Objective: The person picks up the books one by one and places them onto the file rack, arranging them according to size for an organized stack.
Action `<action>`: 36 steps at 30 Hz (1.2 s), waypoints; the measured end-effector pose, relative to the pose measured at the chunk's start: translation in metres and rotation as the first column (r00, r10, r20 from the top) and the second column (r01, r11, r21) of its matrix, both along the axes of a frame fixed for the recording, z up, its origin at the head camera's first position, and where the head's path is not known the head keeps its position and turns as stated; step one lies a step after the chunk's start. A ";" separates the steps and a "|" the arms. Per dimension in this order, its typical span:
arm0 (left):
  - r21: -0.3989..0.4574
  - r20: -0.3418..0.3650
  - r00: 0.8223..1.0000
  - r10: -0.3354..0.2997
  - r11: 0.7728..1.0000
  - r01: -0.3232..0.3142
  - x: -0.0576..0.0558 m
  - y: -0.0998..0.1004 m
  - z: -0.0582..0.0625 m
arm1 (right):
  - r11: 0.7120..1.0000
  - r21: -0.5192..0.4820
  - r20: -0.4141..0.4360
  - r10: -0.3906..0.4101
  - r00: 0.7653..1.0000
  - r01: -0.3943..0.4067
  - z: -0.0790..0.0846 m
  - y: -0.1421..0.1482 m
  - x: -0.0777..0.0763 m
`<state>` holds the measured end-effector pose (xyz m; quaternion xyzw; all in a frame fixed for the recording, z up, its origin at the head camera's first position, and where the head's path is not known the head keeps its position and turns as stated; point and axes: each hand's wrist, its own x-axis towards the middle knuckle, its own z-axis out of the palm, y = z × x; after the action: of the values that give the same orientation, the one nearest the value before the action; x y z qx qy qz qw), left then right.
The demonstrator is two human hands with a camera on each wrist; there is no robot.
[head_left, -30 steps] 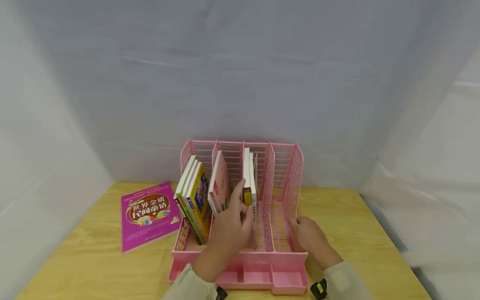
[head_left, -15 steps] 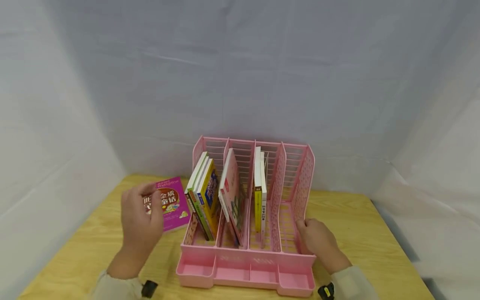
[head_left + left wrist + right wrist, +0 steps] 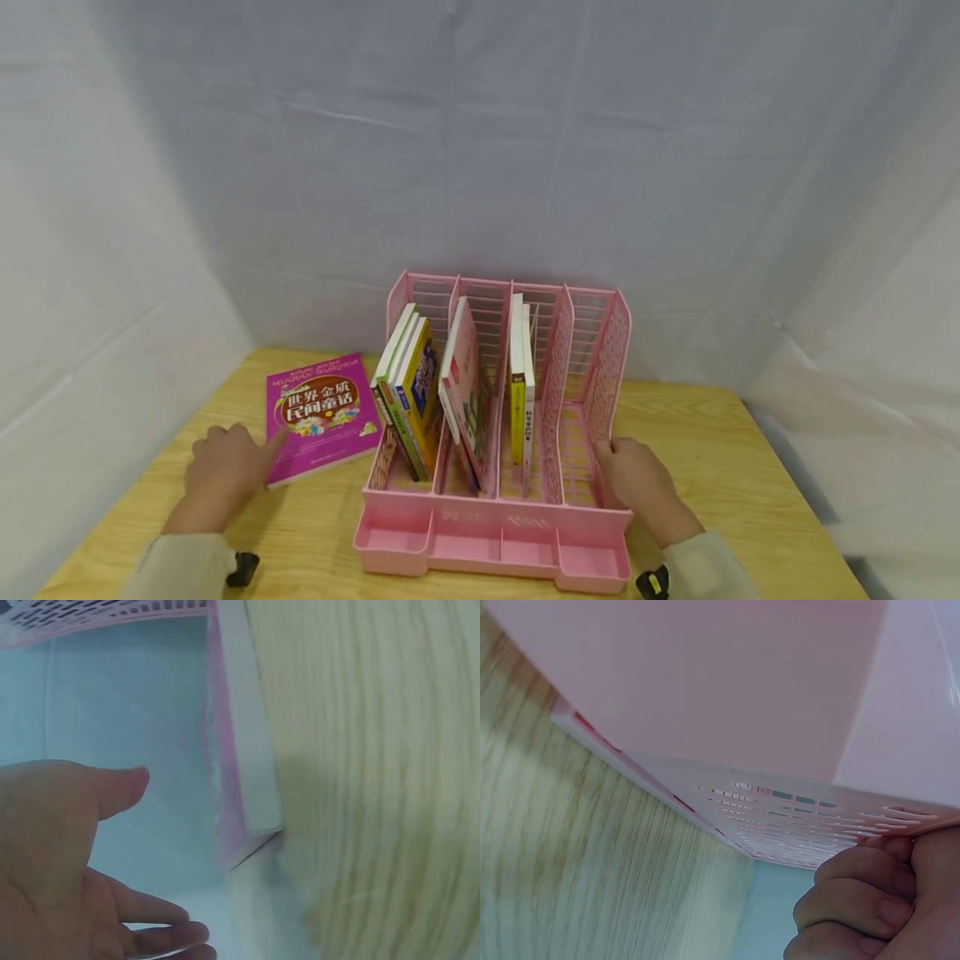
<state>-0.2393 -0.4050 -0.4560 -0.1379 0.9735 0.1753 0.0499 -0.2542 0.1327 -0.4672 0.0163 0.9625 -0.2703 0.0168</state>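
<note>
A purple book [image 3: 322, 417] lies flat on the table, left of the pink book rack [image 3: 495, 508]. My left hand [image 3: 227, 467] is at the book's lower left corner with its thumb out toward the cover. In the left wrist view the thumb and fingers of that hand [image 3: 97, 855] are spread, with nothing between them, beside the book's edge [image 3: 251, 735]. My right hand [image 3: 637, 482] grips the rack's right side wall, and in the right wrist view its fingers [image 3: 851, 892] are curled at the slotted panel [image 3: 795, 825].
Several books [image 3: 408, 392] lean in the rack's leftmost slot. A pink-covered book [image 3: 467, 379] leans in the second slot, and thin white-edged books [image 3: 521, 383] stand in the third. Small trays [image 3: 465, 542] run along the rack's front. White sheeting [image 3: 480, 150] surrounds the wooden table [image 3: 697, 433].
My left hand has left the books in the rack's middle and moved left and down beside the purple book. The right hand keeps its grip on the rack's side.
</note>
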 end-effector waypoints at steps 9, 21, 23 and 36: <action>-0.001 0.105 0.994 0.038 0.999 -0.038 0.003 0.004 -0.013 | 0.999 -0.033 -0.015 0.019 1.000 -0.019 -0.001 -0.007 0.003; 0.013 0.021 1.000 0.014 1.000 -0.014 0.008 0.008 -0.016 | 0.999 -0.040 0.002 0.004 1.000 -0.004 0.002 -0.007 0.006; -0.008 0.014 1.000 -0.011 1.000 0.011 0.009 0.007 -0.016 | 0.999 -0.042 -0.006 0.011 1.000 -0.011 0.002 -0.007 0.006; 0.042 -0.043 0.979 -0.199 0.979 0.200 0.026 -0.010 -0.027 | 0.999 -0.045 0.018 -0.003 1.000 0.003 0.001 -0.004 0.006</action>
<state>-0.2135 -0.4155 -0.4831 -0.0349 0.9789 0.1945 0.0514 -0.2484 0.1283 -0.4664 0.0198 0.9559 -0.2920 0.0255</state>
